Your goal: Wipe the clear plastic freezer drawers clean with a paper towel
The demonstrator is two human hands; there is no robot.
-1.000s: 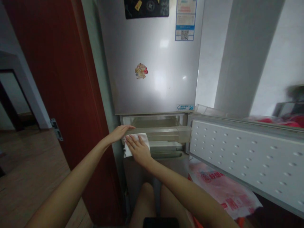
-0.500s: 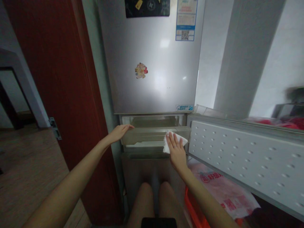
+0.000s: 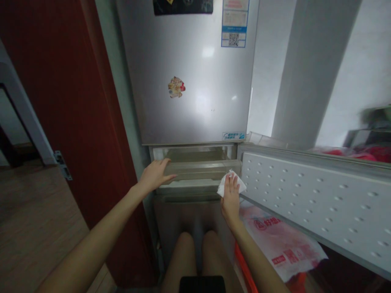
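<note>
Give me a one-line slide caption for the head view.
Left hand rests on the pulled-out fridge drawer while right hand presses a white cloth against its right end.

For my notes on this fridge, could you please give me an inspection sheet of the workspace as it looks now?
Surface: translucent drawer in the open fridge compartment, jutting forward; stains too dim to judge.
Job's things: white cloth pressed on the drawer's right front end.
Clutter: red-printed plastic bag below the open door; dark flat object by the knees.
Hands: left hand laid on the drawer's left end; right hand flat on the cloth.
Cables: nothing seen.
Surroundings: silver upper door shut, with a sticker; open door with dimpled white lining at right; red door at left; wooden floor.
</note>
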